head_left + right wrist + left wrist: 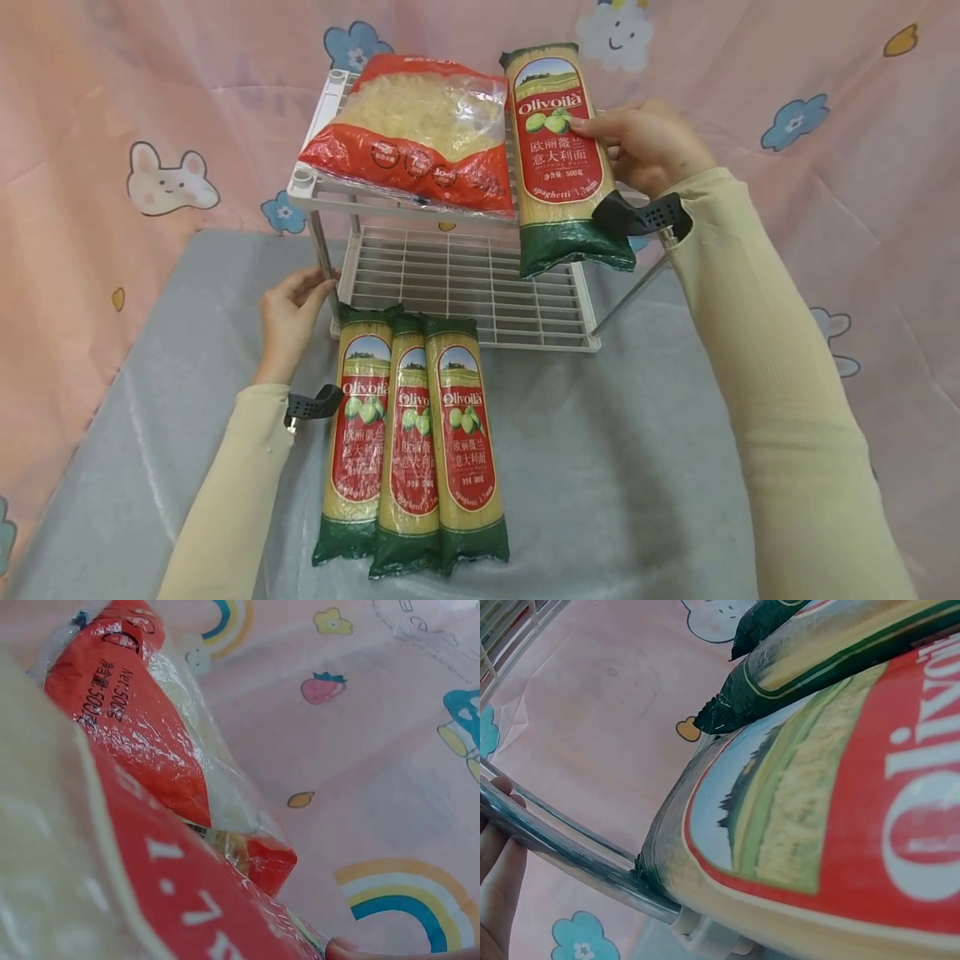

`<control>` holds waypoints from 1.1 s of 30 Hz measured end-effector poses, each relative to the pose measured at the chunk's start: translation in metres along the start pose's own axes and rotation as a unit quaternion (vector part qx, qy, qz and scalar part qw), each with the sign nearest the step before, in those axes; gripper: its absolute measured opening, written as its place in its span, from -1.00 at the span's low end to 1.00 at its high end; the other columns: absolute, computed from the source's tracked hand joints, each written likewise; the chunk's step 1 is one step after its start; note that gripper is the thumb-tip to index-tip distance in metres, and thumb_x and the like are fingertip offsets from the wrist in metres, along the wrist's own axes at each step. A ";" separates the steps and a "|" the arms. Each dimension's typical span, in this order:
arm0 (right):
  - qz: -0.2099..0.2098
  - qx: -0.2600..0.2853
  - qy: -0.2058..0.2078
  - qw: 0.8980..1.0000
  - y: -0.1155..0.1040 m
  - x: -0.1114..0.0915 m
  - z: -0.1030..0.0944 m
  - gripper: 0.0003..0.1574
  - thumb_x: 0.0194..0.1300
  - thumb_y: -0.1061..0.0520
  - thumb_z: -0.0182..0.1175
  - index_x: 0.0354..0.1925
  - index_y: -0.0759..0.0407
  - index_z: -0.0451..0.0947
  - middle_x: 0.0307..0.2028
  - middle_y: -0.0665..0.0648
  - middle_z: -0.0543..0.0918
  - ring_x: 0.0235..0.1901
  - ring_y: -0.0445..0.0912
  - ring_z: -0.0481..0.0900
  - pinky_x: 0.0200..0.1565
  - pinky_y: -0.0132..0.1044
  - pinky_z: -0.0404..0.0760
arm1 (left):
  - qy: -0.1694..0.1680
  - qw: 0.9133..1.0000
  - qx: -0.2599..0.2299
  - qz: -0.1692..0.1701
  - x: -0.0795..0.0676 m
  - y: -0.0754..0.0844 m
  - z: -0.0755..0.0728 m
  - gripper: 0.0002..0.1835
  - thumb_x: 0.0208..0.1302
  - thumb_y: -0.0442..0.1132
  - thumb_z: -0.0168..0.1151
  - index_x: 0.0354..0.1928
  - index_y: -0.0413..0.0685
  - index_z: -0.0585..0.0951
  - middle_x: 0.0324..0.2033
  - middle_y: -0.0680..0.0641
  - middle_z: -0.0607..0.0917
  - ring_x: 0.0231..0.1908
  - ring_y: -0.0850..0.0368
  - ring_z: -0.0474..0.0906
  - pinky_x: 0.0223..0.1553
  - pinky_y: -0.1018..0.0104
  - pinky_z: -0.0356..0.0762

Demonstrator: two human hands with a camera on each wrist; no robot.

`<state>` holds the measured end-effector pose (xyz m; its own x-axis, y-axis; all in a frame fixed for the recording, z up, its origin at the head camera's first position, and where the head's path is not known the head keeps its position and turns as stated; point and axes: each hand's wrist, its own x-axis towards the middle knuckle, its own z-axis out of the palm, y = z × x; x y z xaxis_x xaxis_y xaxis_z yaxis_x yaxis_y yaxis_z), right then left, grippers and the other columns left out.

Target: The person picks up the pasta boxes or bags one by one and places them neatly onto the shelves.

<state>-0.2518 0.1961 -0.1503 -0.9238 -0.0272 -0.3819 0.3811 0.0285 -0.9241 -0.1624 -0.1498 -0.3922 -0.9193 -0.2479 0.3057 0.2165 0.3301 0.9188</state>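
I hold a spaghetti pack (558, 158) by its edge in my right hand (654, 148), probably to leave its underside free, raised beside the red pasta bag (435, 125) on the upper shelf (337, 202). My left hand (290, 321) grips a metal post (321, 242), likely steadying the rack (540, 342); three more packs (408, 442) lie overlapped on the worktop (585, 467).
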 end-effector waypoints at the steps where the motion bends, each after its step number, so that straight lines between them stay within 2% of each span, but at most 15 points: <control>1: 0.009 0.003 -0.001 1.000 -0.001 0.002 0.000 -0.68 0.11 0.21 0.38 -0.15 0.26 0.55 -0.08 0.14 0.53 -0.19 -0.03 0.54 -0.31 -0.23 0.70 | 0.000 1.000 0.001 0.001 0.000 0.000 0.000 -0.74 0.30 -0.29 0.21 -0.07 -0.35 0.62 -0.13 -0.23 0.69 -0.29 0.57 0.53 -0.07 0.47 0.55; 9: 0.049 0.010 -0.024 0.998 -0.001 0.012 -0.003 -0.75 0.19 0.25 0.30 -0.17 0.28 0.49 -0.29 0.14 0.62 -0.35 -0.04 0.60 -0.33 -0.23 0.70 | -0.003 1.000 0.004 0.001 -0.004 -0.002 0.001 -0.75 0.31 -0.31 0.20 -0.07 -0.35 0.62 -0.13 -0.23 0.69 -0.29 0.55 0.53 -0.05 0.44 0.56; 13: 0.044 0.003 -0.023 0.999 0.001 0.012 -0.005 -0.78 0.19 0.26 0.30 -0.20 0.28 0.50 -0.35 0.15 0.64 -0.39 -0.04 0.61 -0.36 -0.23 0.70 | -0.004 1.000 0.002 0.001 -0.005 -0.002 0.001 -0.74 0.30 -0.29 0.20 -0.06 -0.34 0.62 -0.13 -0.21 0.69 -0.28 0.55 0.54 -0.05 0.42 0.56; 16: 0.037 -0.008 -0.021 0.999 0.001 0.011 -0.004 -0.76 0.17 0.25 0.32 -0.20 0.28 0.50 -0.32 0.14 0.63 -0.38 -0.03 0.61 -0.35 -0.23 0.70 | -0.003 1.000 0.001 0.001 -0.005 -0.001 0.001 -0.74 0.31 -0.28 0.20 -0.06 -0.33 0.62 -0.13 -0.20 0.69 -0.28 0.55 0.54 -0.05 0.42 0.56; 23: 0.017 -0.076 -0.005 0.997 0.004 0.008 -0.001 -0.75 0.14 0.22 0.35 -0.25 0.29 0.51 -0.39 0.12 0.64 -0.45 -0.05 0.63 -0.39 -0.27 0.69 | -0.005 1.000 -0.007 0.003 -0.005 0.000 0.000 -0.74 0.31 -0.27 0.20 -0.07 -0.32 0.63 -0.14 -0.19 0.70 -0.27 0.53 0.55 -0.05 0.42 0.56; 33: 0.018 -0.094 -0.003 0.995 0.004 0.009 -0.002 -0.59 0.18 0.15 0.32 -0.07 0.27 0.42 -0.32 0.10 0.60 -0.42 -0.09 0.61 -0.39 -0.30 0.69 | 0.001 1.000 0.012 -0.002 -0.003 0.001 0.000 -0.75 0.31 -0.31 0.19 -0.06 -0.34 0.62 -0.14 -0.21 0.69 -0.28 0.56 0.53 -0.07 0.43 0.57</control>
<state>-0.2585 0.1977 -0.1576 -0.9092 -0.0285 -0.4154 0.4002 0.2161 -0.8906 -0.1593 -0.1490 -0.3921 -0.9192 -0.2520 0.3025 0.2044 0.3513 0.9137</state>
